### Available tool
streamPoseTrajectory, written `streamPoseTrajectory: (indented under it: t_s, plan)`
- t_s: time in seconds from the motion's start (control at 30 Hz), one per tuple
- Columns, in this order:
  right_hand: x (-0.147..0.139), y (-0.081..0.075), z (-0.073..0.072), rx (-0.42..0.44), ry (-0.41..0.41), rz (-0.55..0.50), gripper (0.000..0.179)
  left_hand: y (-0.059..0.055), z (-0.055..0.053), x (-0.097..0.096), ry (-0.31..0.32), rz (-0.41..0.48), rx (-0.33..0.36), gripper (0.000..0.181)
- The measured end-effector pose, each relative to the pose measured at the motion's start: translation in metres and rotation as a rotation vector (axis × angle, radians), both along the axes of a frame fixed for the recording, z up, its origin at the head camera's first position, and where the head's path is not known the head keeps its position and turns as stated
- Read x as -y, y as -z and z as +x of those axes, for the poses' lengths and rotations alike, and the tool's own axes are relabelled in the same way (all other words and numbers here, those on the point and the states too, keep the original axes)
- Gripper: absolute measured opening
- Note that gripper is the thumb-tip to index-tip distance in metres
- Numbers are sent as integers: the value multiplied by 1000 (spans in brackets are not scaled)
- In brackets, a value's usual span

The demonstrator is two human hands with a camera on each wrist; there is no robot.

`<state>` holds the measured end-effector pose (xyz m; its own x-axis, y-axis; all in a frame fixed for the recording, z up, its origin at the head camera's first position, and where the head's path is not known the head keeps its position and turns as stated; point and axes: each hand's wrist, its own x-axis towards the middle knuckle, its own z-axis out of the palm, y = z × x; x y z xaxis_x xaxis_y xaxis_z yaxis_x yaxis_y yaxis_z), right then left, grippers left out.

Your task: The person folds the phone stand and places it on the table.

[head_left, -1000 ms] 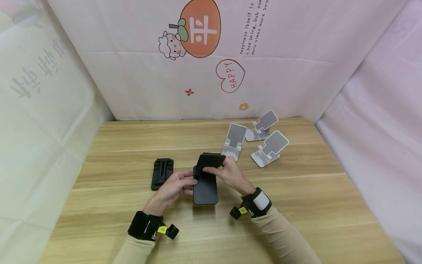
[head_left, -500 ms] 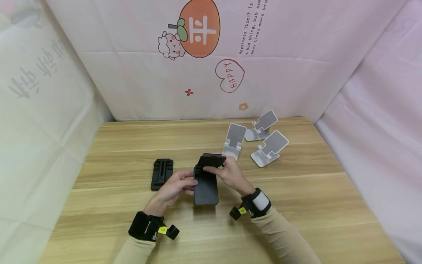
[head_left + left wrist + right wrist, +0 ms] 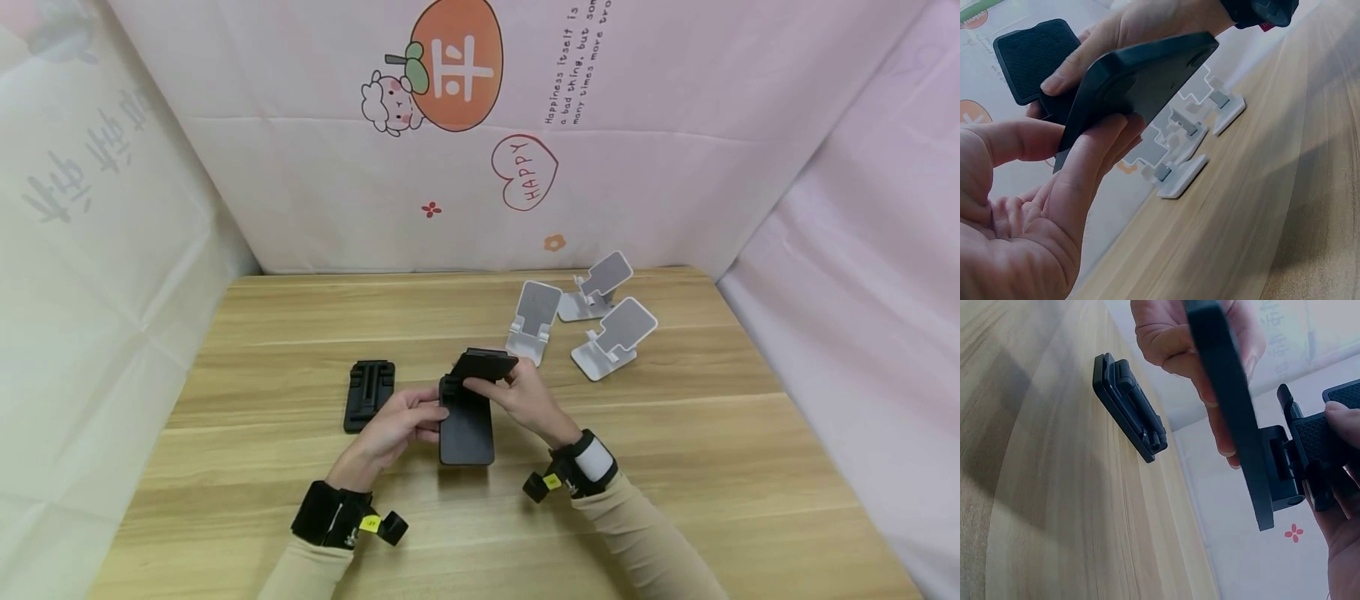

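Between my hands a black folding phone stand (image 3: pixel 467 429) is held above the table, its upper plate tilted up from the flat base. My left hand (image 3: pixel 393 427) pinches the left edge of the base, thumb on top and fingers beneath, as the left wrist view shows. With the thumb on its face and fingers behind, my right hand (image 3: pixel 525 398) grips the upper plate (image 3: pixel 1038 59). In the right wrist view the hinge arm (image 3: pixel 1282 465) joins base and plate. A second black phone stand (image 3: pixel 369 396) lies folded on the table, just beyond my left hand.
Three white phone stands with grey pads, a left one (image 3: pixel 538 310), a back one (image 3: pixel 606 275) and a front one (image 3: pixel 626 325), stand unfolded at the back right of the wooden table (image 3: pixel 712 500). A printed white cloth (image 3: pixel 315 192) hangs behind the table.
The upper plate of the held black stand has tipped slightly further back and right with my right hand. My left hand keeps its hold; the other stands have not moved.
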<state>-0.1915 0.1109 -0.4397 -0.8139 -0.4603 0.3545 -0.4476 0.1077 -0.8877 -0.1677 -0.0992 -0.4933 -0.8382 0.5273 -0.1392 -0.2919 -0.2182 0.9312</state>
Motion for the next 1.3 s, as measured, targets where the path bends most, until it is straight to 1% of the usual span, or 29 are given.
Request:
streamPoseTrajectory:
  t_s: [0.1, 0.2, 0.33, 0.4, 0.5, 0.7, 0.8, 0.87, 1.0, 1.13, 1.2, 1.3]
  plan:
    - [-2, 0, 0, -6, -31, -41, 33, -2, 1, -2, -24, -5, 8, 46]
    - [-4, 0, 0, -10, -32, -71, 39, -4, 1, -3, -58, -21, 21, 46]
    - [-8, -2, 1, -22, 10, -93, 44, -4, 1, -4, -106, -63, 31, 46]
    - [-10, -5, 3, -46, 41, -92, 46, -4, 1, -4, -125, -85, 30, 45]
    - [-12, -9, 5, -150, 94, -73, 46, -3, 2, -5, -147, -108, 25, 45]
    - [-10, -19, 6, -486, 214, 13, 37, -3, 2, -6, -186, -132, 28, 45]
    - [-10, -18, 4, -603, 255, 39, 32, -3, 2, -5, -202, -147, 24, 45]
    - [-11, -14, 2, -655, 280, 68, 29, -2, 2, -5, -214, -156, 23, 44]
    - [-14, -6, -2, -724, 326, 152, 24, -1, 2, -6, -240, -168, 29, 43]
    - [-15, -4, -3, -758, 351, 207, 21, 0, 2, -6, -253, -180, 31, 43]
    - [-15, -4, -2, -771, 358, 215, 20, 1, 2, -6, -256, -182, 33, 43]
    - [-14, -5, -2, -785, 365, 214, 18, 2, 1, -6, -257, -183, 9, 44]
